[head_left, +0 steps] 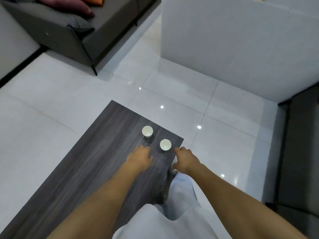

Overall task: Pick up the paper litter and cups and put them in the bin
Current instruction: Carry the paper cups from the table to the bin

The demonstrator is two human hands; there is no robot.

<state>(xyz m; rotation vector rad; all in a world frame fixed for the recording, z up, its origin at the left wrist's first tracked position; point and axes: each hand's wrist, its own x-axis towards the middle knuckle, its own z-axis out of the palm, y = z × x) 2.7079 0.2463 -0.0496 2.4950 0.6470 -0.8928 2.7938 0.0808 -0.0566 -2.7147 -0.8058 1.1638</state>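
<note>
left hand (140,156), right hand (183,157) released, empty; both cups (147,131) (165,144) upright, mouths up.

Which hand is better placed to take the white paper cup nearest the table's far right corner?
The right hand, probably. Its outstretched fingers almost reach the nearer white paper cup on the dark wood-grain table. The left hand lies nearer the farther white paper cup.
</note>
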